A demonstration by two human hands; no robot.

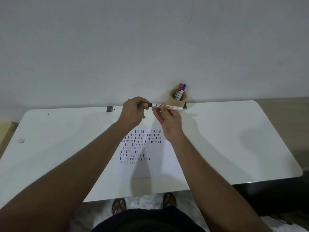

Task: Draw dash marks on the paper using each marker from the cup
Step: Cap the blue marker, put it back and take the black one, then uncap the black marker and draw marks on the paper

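Observation:
Both hands hold one white marker (168,107) level above the far side of the table. My left hand (133,111) pinches its black cap (148,104) at the left end. My right hand (168,121) grips the white barrel from below. A white sheet of paper (167,158) lies under my forearms, its upper left part filled with several rows of short blue, red and black dashes. A tan cup (178,99) stands at the table's far edge against the wall, holding a red-capped marker (180,87) and a blue-capped marker (184,87).
The white table (58,136) has rounded corners and stands against a pale wall. A small dark object (109,108) sits at its far edge, left of my hands. A scuff (21,140) marks the left side. My sandalled feet (119,205) show below the near edge.

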